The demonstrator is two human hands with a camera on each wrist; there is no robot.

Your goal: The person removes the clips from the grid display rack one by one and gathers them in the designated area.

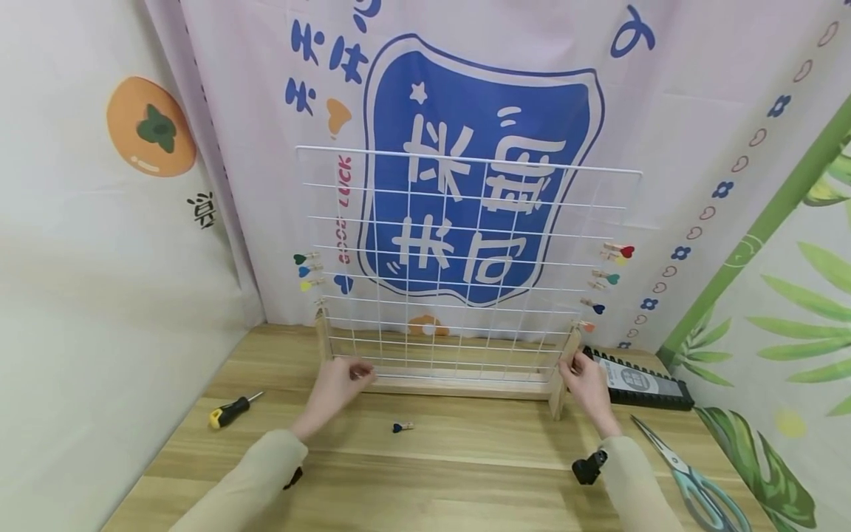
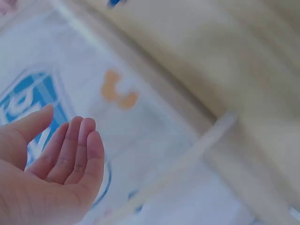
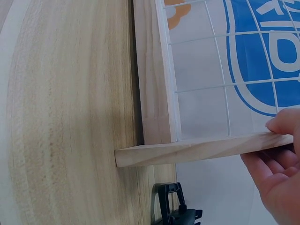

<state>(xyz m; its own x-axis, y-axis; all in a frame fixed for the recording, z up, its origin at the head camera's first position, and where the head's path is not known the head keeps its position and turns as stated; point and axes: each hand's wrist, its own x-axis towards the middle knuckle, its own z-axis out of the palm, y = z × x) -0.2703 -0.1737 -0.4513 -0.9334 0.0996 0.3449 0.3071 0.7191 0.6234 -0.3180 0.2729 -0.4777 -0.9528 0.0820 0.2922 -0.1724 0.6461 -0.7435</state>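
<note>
A white wire grid [image 1: 468, 159] stands upright in a wooden stand with a base bar [image 1: 459, 389] and side posts. My right hand [image 1: 588, 380] grips the right wooden post [image 3: 187, 151], thumb on one face and fingers behind it. Near the left post, my left hand [image 1: 339, 386] hovers by the grid's lower corner; in the left wrist view that hand [image 2: 56, 173] has loosely bent fingers with nothing between them. Small wooden heart clips hang along both grid edges, among them a red one [image 1: 626, 252] and a green one [image 1: 301, 258].
A loose clip with a navy heart [image 1: 399, 428] lies on the wooden table [image 1: 425, 480] before the stand. To the left is a yellow-black screwdriver [image 1: 229, 411]. Scissors [image 1: 698, 484] and a black-edged case [image 1: 645, 384] lie right. A printed curtain [image 1: 266, 185] hangs behind.
</note>
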